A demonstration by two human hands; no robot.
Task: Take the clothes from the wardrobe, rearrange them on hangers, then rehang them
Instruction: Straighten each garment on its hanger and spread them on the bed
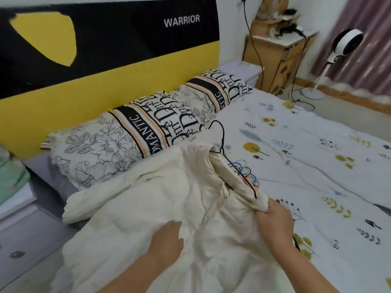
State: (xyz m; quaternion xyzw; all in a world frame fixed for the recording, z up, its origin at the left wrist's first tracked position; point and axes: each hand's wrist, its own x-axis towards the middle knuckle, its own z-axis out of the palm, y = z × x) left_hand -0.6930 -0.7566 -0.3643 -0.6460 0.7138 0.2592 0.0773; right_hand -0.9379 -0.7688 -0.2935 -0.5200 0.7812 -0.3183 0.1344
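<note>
The cream top (169, 208) lies on the bed (306, 166) with a black hanger (222, 144) half in at its 1 o'clock collar, right hand (273, 220) clamped on that fabric, left hand (167, 240) flat and apart, rehanging undone, more hangers (245, 170) mostly hidden beneath.

Two bare forearms, no sleeves visible. Left hand (167, 240) and right hand (275, 225) without rings, watch, gloves.
</note>
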